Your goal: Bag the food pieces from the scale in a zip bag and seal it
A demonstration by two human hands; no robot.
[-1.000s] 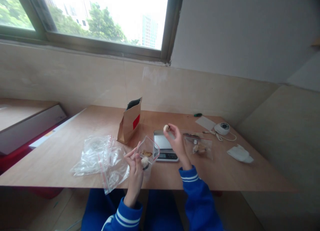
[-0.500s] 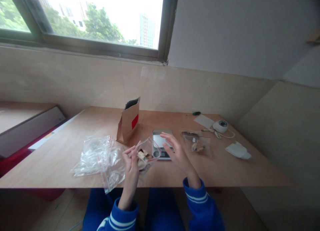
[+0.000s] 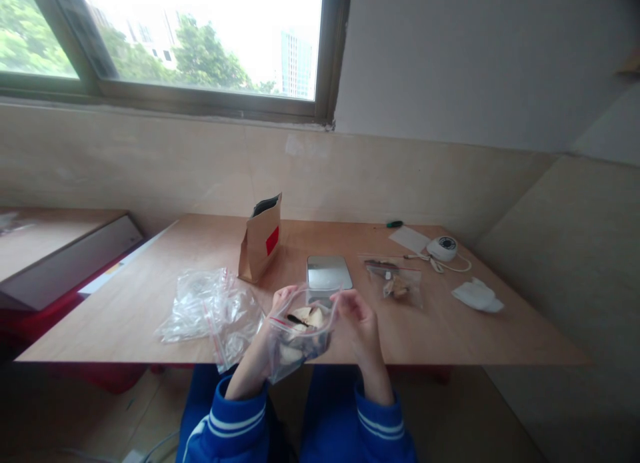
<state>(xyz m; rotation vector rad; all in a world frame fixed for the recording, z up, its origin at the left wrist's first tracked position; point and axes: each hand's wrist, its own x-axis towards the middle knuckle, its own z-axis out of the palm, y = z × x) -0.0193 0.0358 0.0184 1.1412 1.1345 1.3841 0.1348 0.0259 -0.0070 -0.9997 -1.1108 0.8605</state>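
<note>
The bench is a broad wooden top set under a window, and the person sits at its near edge with both blue sleeves forward. Just above that edge the two hands hold a small clear zip bag between them: the left hand pinches the bag's left rim and the right hand pinches the right rim, each grip pressed onto the plastic, so the mouth stands pulled open. Pale and dark pieces lie inside it.

The bag hangs partly off the bench edge with its mouth open. If one grip slips or the bag tilts, the pieces could spill onto the lap or floor, since nothing lies beneath that part of it.

To the left lies a heap of empty clear bags, near the left hand but apart from it. Behind stands a brown paper pouch, upright and open at the top. A small scale sits just beyond the held bag, its platform bare. To its right lies a second filled zip bag, flat on the wood. Further right are a crumpled white tissue, a round white device with its cord, and a green pen by the wall. Nothing stands between the hands and the scale.
</note>
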